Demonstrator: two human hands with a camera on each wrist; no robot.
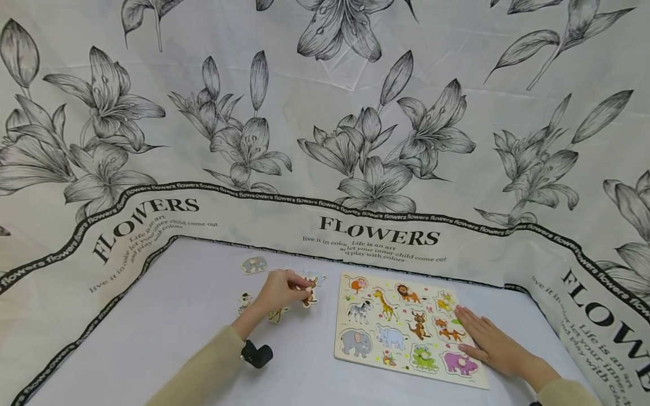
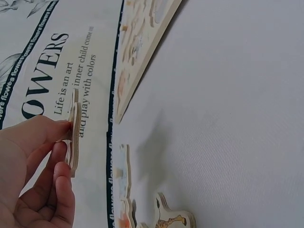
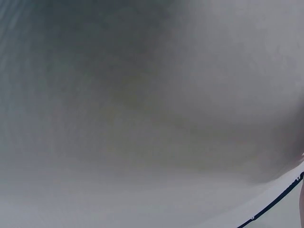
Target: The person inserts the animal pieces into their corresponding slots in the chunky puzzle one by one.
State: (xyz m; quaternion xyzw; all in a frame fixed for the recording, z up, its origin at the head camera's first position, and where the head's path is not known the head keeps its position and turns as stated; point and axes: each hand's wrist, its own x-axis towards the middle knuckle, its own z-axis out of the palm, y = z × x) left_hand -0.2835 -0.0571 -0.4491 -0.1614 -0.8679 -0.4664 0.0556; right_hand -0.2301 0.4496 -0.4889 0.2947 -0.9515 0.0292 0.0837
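Observation:
Above the table my left hand pinches a wooden kangaroo puzzle piece between thumb and fingertips. In the left wrist view the piece stands upright, edge-on, its picture turned out of sight. A wooden animal puzzle board lies to the right, with a kangaroo picture near its middle. My right hand rests on the board's right edge, fingers extended. Near my left hand lie a giraffe piece, a zebra piece, partly covered, and a light-blue piece partly behind the kangaroo.
An elephant piece lies farther back on the white tabletop. Flower-printed cloth rises behind and at both sides. A dark wrist device sits on my left wrist. The right wrist view is mostly blurred, pale surface.

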